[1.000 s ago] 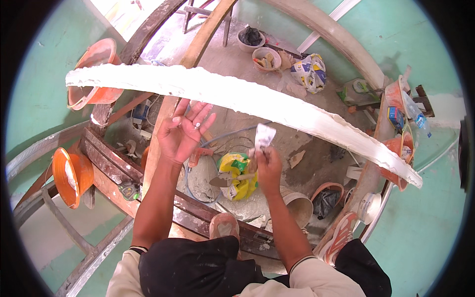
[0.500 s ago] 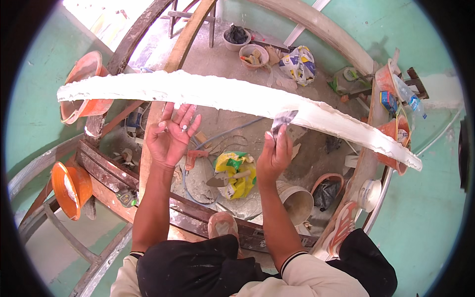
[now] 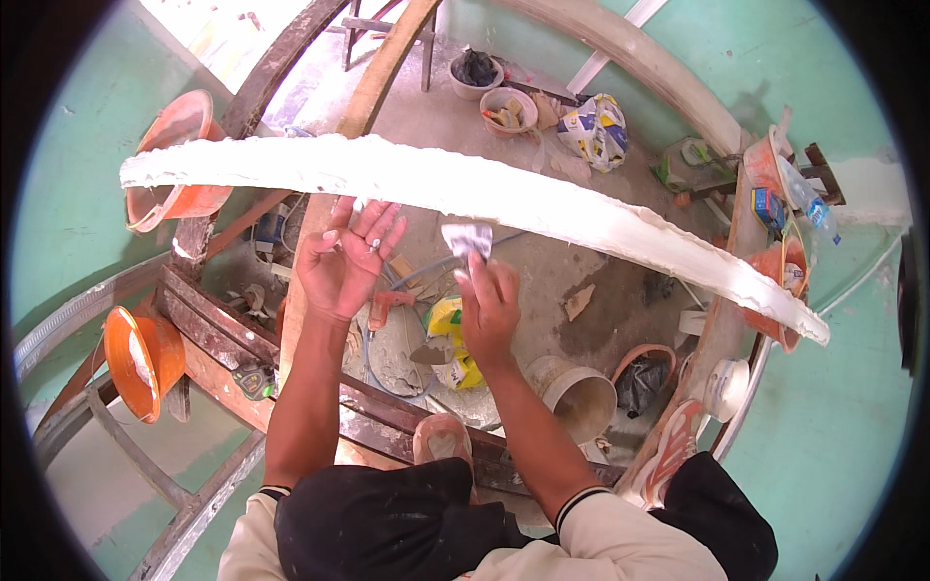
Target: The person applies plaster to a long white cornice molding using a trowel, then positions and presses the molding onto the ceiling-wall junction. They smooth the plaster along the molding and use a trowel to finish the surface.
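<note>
A long white plastered edge runs across the view, rough along its far side and bowed by the lens. My right hand grips a putty knife whose broad blade is smeared with white and grey. The blade is just on the near side of the edge, with a slight gap seeming to part them. To the left, my left hand is open, palm up and fingers spread, just below the edge. Dabs of white paste cling to its fingers; whether the fingertips touch the edge cannot be told.
Orange buckets hang or stand at the left and right. Wooden planks bear my shoes. Far below on the floor are a yellow bag, a trowel and a white bucket. A tape measure lies on the left plank.
My right hand has moved left with the putty knife, and the blade has turned and come away from the plastered edge. My left hand stays almost in place, still open.
</note>
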Action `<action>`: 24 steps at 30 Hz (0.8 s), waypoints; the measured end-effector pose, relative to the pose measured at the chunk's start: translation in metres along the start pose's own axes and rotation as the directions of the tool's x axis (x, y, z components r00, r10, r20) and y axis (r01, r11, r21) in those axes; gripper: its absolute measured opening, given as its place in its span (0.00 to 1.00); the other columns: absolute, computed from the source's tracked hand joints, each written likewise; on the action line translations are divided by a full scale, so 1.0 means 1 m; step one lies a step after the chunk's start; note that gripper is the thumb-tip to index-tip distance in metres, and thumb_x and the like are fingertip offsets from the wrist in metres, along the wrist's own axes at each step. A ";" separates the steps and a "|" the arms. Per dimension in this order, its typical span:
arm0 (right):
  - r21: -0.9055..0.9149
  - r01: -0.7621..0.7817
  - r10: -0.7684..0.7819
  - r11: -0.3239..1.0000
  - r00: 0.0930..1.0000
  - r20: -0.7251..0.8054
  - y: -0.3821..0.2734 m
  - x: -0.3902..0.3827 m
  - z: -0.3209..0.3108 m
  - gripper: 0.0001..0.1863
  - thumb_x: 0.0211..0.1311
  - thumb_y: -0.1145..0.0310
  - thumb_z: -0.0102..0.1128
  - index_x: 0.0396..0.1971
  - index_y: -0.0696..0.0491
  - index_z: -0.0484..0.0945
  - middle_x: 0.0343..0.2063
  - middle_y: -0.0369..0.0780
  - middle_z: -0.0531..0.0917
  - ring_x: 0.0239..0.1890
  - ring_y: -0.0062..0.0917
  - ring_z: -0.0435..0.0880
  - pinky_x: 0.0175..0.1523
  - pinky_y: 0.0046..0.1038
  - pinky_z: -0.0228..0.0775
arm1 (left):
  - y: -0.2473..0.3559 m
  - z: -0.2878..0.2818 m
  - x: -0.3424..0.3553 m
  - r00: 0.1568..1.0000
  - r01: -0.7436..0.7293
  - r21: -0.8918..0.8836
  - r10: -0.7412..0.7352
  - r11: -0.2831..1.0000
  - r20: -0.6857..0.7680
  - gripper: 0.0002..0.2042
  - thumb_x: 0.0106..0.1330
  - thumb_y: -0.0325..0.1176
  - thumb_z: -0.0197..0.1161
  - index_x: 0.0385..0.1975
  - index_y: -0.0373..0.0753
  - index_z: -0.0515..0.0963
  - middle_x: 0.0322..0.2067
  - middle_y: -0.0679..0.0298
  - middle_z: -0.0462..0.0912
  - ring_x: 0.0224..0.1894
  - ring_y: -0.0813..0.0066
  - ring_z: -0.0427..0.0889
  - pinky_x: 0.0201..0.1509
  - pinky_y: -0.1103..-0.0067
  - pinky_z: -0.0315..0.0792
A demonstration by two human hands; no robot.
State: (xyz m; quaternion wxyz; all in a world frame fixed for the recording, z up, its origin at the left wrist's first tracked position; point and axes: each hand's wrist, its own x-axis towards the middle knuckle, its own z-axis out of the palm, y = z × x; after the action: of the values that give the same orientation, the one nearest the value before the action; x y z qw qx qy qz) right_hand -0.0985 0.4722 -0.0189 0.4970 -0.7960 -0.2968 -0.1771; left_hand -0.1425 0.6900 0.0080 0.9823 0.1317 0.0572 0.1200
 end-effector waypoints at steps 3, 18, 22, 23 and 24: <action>-0.013 0.083 -0.083 0.996 0.997 0.005 0.007 0.029 0.012 0.31 0.55 0.87 0.68 0.61 0.52 0.81 0.36 0.40 0.80 0.40 0.34 0.77 0.46 0.33 0.72 | 0.002 0.001 0.008 1.000 -0.005 -0.018 0.006 1.000 0.023 0.35 0.57 0.35 0.60 0.69 0.36 0.68 0.68 0.44 0.70 0.73 0.52 0.65 0.82 0.54 0.49; -0.455 -0.116 0.421 0.883 0.624 0.658 0.076 0.049 -0.471 0.30 0.60 0.72 0.67 0.64 0.53 0.75 0.51 0.47 0.83 0.52 0.41 0.82 0.58 0.37 0.73 | -0.021 -0.003 0.010 0.982 -0.186 0.057 0.188 0.981 -0.034 0.42 0.65 0.37 0.60 0.77 0.33 0.49 0.78 0.49 0.49 0.81 0.52 0.45 0.83 0.52 0.37; -0.786 -0.447 0.764 0.428 0.643 0.051 0.072 0.009 -0.625 0.30 0.57 0.74 0.71 0.62 0.56 0.75 0.46 0.48 0.87 0.46 0.34 0.88 0.52 0.34 0.77 | -0.039 -0.006 0.011 0.984 -0.160 0.043 0.163 0.986 -0.068 0.41 0.66 0.37 0.59 0.77 0.33 0.50 0.78 0.49 0.49 0.81 0.53 0.44 0.83 0.52 0.39; -0.742 -0.582 0.850 0.333 0.525 -0.031 0.085 -0.011 -0.644 0.30 0.57 0.74 0.72 0.62 0.55 0.76 0.45 0.48 0.87 0.45 0.33 0.88 0.51 0.33 0.77 | -0.045 -0.008 0.011 0.988 -0.135 0.030 0.137 0.990 -0.071 0.40 0.66 0.37 0.59 0.77 0.33 0.50 0.78 0.50 0.48 0.81 0.54 0.43 0.83 0.53 0.39; -0.680 -0.697 0.918 0.225 0.387 -0.092 0.098 -0.027 -0.659 0.31 0.57 0.73 0.72 0.62 0.55 0.76 0.44 0.48 0.87 0.44 0.31 0.88 0.51 0.32 0.77 | -0.056 0.001 0.008 0.973 -0.119 0.098 0.136 0.988 -0.186 0.39 0.67 0.38 0.57 0.77 0.34 0.51 0.79 0.50 0.48 0.81 0.55 0.44 0.83 0.56 0.42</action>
State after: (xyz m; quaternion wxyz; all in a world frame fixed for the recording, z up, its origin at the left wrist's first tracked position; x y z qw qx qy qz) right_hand -0.0464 -0.1586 0.1902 0.1616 -0.9587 0.1685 0.1621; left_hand -0.1220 0.6396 -0.0073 0.9559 0.1652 0.1482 0.1925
